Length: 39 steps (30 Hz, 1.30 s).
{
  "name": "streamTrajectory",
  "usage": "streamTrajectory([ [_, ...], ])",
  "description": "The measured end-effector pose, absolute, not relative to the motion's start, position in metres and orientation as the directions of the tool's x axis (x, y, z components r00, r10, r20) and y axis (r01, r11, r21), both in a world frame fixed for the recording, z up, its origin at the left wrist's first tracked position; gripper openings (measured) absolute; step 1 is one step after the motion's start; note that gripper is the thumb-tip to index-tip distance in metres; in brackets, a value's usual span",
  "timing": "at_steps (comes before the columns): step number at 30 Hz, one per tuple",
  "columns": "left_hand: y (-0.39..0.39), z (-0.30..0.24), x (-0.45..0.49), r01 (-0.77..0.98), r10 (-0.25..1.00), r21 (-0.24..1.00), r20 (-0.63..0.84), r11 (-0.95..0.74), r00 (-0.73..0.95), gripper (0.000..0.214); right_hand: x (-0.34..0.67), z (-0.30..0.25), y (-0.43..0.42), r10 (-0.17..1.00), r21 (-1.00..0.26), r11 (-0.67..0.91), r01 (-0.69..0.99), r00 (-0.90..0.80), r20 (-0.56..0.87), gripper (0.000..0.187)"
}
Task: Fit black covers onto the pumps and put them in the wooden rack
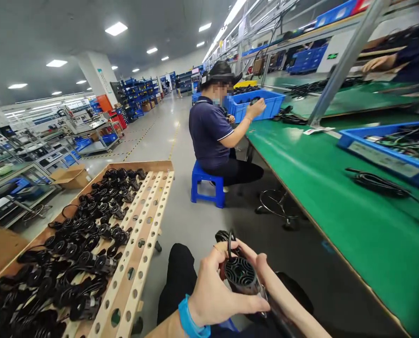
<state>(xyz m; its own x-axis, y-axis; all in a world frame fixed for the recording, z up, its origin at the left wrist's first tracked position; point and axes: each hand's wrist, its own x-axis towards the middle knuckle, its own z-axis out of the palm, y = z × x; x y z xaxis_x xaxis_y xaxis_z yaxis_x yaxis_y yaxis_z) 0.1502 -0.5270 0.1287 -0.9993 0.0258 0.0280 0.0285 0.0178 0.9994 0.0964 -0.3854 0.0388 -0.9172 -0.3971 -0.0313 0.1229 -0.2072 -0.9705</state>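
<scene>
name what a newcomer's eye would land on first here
Probably the round black part with swirled face, held between left hand and right hand at bottom centre. Then the similar black parts crowding the wooden tray at left. Ahead, a co-worker sits on a blue stool.

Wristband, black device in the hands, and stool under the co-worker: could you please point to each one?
Wristband point(191, 320), head view: on its blue band.
Black device point(241, 272), head view: on its patterned round face.
Stool point(207, 175), head view: on its blue upper part.
</scene>
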Motion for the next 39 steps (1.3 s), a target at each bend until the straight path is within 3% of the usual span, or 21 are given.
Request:
streamTrajectory([
  [2, -0.535, 0.131, 0.152, 0.038, -0.044, 0.998, 0.041, 0.059, -0.998, 0.083, 0.099, 0.045, -0.397, -0.476, -0.98, -0.187, 0.063, -0.879, 0.034, 0.088],
  [4, -0.543, 0.133, 0.15, 0.048, -0.116, 0.995, 0.058, 0.091, -0.992, 0.083, 0.096, 0.053, -0.402, -0.466, -0.981, -0.144, -0.127, -0.866, 0.18, 0.089],
  [7, -0.553, 0.134, 0.147, 0.093, -0.157, 0.989, 0.11, 0.113, -0.981, 0.084, 0.086, 0.07, -0.399, -0.398, -0.88, -0.044, -0.472, -0.8, 0.449, 0.076],
  [10, -0.561, 0.135, 0.143, 0.119, -0.151, 0.982, 0.142, 0.15, -0.978, 0.083, 0.078, 0.092, -0.388, -0.404, -0.768, 0.012, -0.64, -0.706, 0.582, 0.058],
  [12, -0.565, 0.135, 0.14, 0.118, -0.179, 0.969, 0.158, 0.215, -0.971, 0.084, 0.077, 0.107, -0.382, -0.491, -0.751, 0.075, -0.656, -0.679, 0.545, 0.053],
  [15, -0.567, 0.135, 0.13, 0.147, -0.241, 0.935, 0.232, 0.324, -0.942, 0.081, 0.079, 0.121, -0.389, -0.583, -0.69, 0.247, -0.68, -0.673, 0.455, 0.074],
  [17, -0.564, 0.135, 0.123, 0.159, -0.279, 0.913, 0.275, 0.377, -0.92, 0.077, 0.081, 0.12, -0.403, -0.526, -0.625, 0.338, -0.704, -0.692, 0.495, 0.075],
  [20, -0.558, 0.137, 0.117, 0.151, -0.318, 0.893, 0.303, 0.423, -0.898, 0.077, 0.079, 0.111, -0.425, -0.35, -0.599, 0.391, -0.699, -0.714, 0.606, 0.052],
  [22, -0.56, 0.141, 0.117, 0.163, -0.294, 0.888, 0.308, 0.431, -0.905, 0.081, 0.076, 0.106, -0.431, -0.281, -0.637, 0.35, -0.687, -0.725, 0.629, 0.042],
  [24, -0.572, 0.147, 0.115, 0.219, -0.209, 0.88, 0.329, 0.421, -0.921, 0.07, 0.072, 0.106, -0.431, -0.277, -0.711, 0.283, -0.644, -0.765, 0.582, 0.039],
  [26, -0.594, 0.151, 0.111, 0.281, -0.189, 0.858, 0.39, 0.429, -0.901, 0.046, 0.064, 0.11, -0.427, -0.325, -0.796, 0.214, -0.567, -0.809, 0.489, 0.043],
  [28, -0.621, 0.15, 0.104, 0.283, -0.262, 0.83, 0.444, 0.481, -0.857, 0.038, 0.055, 0.116, -0.424, -0.401, -0.853, 0.138, -0.503, -0.816, 0.416, 0.044],
  [30, -0.644, 0.142, 0.092, 0.236, -0.266, 0.843, 0.399, 0.484, -0.878, 0.055, 0.047, 0.123, -0.426, -0.475, -0.873, 0.05, -0.485, -0.781, 0.406, 0.045],
  [32, -0.656, 0.13, 0.079, 0.2, -0.127, 0.919, 0.255, 0.34, -0.958, 0.077, 0.039, 0.132, -0.433, -0.537, -0.874, -0.014, -0.485, -0.734, 0.416, 0.05],
  [35, -0.659, 0.12, 0.064, 0.12, 0.013, 0.989, 0.119, 0.084, -0.993, 0.075, 0.027, 0.147, -0.449, -0.657, -0.881, -0.068, -0.469, -0.643, 0.393, 0.051],
  [37, -0.666, 0.127, 0.061, 0.116, -0.044, 0.991, 0.119, 0.067, -0.992, 0.059, 0.018, 0.158, -0.463, -0.72, -0.879, -0.099, -0.467, -0.576, 0.387, 0.051],
  [39, -0.687, 0.147, 0.063, 0.114, -0.143, 0.973, 0.144, 0.203, -0.979, 0.043, 0.007, 0.166, -0.48, -0.738, -0.852, -0.126, -0.508, -0.526, 0.422, 0.054],
])
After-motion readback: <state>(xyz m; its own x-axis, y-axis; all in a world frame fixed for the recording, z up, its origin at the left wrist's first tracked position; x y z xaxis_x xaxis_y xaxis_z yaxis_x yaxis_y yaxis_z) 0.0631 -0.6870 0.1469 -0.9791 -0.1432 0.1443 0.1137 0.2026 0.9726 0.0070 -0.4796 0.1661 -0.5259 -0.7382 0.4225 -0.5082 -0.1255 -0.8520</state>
